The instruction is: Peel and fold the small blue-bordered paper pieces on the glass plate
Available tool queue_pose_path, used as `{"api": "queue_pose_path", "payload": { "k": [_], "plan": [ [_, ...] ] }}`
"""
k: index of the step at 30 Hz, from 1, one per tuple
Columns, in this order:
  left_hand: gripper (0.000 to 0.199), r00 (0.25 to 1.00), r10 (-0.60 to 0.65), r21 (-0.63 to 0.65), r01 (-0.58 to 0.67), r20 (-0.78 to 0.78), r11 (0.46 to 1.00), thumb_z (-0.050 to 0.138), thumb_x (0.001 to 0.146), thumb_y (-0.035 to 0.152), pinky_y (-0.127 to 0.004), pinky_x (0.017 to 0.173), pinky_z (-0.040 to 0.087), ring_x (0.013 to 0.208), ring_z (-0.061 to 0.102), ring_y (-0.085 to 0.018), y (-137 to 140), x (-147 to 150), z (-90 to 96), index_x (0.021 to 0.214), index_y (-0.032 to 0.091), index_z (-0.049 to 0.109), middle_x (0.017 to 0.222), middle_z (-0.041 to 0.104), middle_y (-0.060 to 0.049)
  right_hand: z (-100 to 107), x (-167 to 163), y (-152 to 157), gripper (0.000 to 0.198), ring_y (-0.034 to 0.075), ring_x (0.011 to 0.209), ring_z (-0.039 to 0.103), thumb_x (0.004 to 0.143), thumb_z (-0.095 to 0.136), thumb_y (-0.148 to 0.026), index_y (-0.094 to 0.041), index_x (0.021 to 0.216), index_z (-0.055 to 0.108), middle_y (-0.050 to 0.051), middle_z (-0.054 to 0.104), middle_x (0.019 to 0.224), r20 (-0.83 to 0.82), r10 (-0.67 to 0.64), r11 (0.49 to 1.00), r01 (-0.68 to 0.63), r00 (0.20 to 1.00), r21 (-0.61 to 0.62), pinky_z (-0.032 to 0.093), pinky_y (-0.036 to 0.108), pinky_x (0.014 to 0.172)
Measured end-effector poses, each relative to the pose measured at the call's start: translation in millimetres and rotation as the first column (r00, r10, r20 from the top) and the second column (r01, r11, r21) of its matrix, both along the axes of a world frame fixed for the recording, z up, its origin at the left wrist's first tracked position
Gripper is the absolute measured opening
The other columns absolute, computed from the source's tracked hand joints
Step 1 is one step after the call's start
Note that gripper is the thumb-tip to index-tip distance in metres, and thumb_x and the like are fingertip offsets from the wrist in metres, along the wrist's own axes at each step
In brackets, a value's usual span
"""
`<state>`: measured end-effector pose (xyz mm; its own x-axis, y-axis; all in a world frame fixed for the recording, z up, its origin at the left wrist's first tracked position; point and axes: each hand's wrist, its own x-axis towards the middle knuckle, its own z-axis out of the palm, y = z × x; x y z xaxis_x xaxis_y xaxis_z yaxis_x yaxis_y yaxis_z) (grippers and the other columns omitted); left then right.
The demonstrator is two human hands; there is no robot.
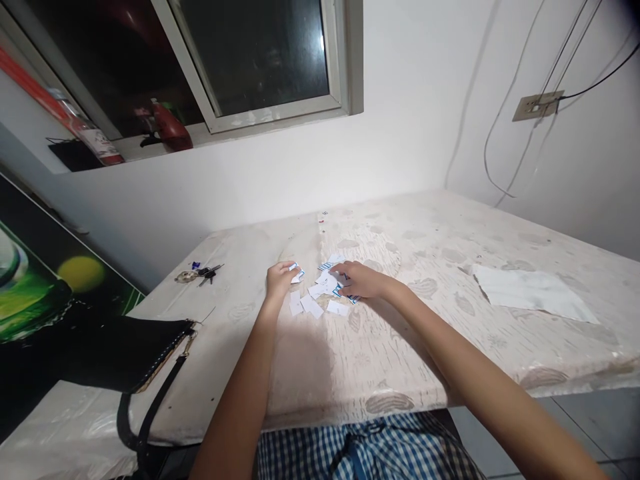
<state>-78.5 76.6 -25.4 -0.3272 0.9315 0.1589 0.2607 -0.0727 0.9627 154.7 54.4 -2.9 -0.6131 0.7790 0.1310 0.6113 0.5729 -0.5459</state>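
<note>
Several small white paper cards (312, 307), some with blue print, lie in a loose, overlapping pile on the patterned tablecloth (390, 360). At the pile's left edge my left hand (281, 277) is closed on a few blue-edged cards (297, 272), thumb on top. My right hand (361, 279) reaches over the pile from the right, palm down with fingers bent and apart, the fingertips on or just above the cards. Whether those fingers grip a card cannot be made out.
Keys (206, 272) lie on the table's left, behind a black bag (145, 347) with a strap over the edge. A white cloth (530, 293) lies on the right. Bottles (170, 127) stand on the windowsill. Cables hang by a wall socket (537, 105).
</note>
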Motion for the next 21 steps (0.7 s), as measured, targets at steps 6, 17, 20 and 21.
{"api": "queue_pose_path", "payload": {
  "k": [6,17,20,21],
  "plan": [
    [0.026,0.980,-0.007,0.048,0.017,-0.200,0.999,0.068,0.058,0.022,-0.027,0.057,0.047,0.067,0.061,-0.018,-0.2,-2.1,-5.8,0.083,0.017,0.063,0.075,0.065,-0.005,-3.7,-2.5,2.3,0.053,0.025,0.100,0.050,0.072,0.060,-0.023,-0.016,0.123,0.048,0.014,0.054,0.111,0.028,-0.001,1.000,0.000,1.000,0.030,0.039,0.031,0.078],
    [0.028,0.846,0.000,0.098,0.062,-0.533,0.993,0.063,0.065,0.015,-0.035,0.081,0.043,0.093,0.060,-0.023,0.1,-7.2,-7.7,0.092,0.022,0.063,0.092,0.067,-0.007,3.1,-6.3,-2.3,0.055,0.026,0.104,0.048,0.072,0.059,-0.024,-0.016,0.125,0.048,0.014,0.053,0.112,0.054,-0.005,1.000,0.003,0.999,0.026,0.039,0.030,0.079],
    [0.027,0.817,-0.012,0.105,0.089,-0.576,0.991,0.060,0.067,0.013,-0.033,0.081,0.043,0.090,0.060,-0.021,1.4,-8.1,-7.9,0.093,0.021,0.062,0.093,0.067,-0.006,3.9,-7.1,-3.0,0.054,0.025,0.105,0.047,0.073,0.058,-0.026,-0.018,0.125,0.047,0.013,0.053,0.112,0.044,0.002,1.000,-0.003,0.999,0.020,0.039,0.029,0.078],
    [0.028,0.804,-0.009,0.108,0.091,-0.595,0.990,0.059,0.068,0.012,-0.032,0.081,0.043,0.089,0.060,-0.020,1.9,-8.3,-8.2,0.094,0.020,0.062,0.093,0.066,-0.005,4.0,-7.2,-3.2,0.055,0.025,0.105,0.047,0.072,0.058,-0.026,-0.018,0.125,0.047,0.013,0.053,0.111,0.044,0.002,1.000,-0.002,0.999,0.017,0.039,0.029,0.077]
  ]
}}
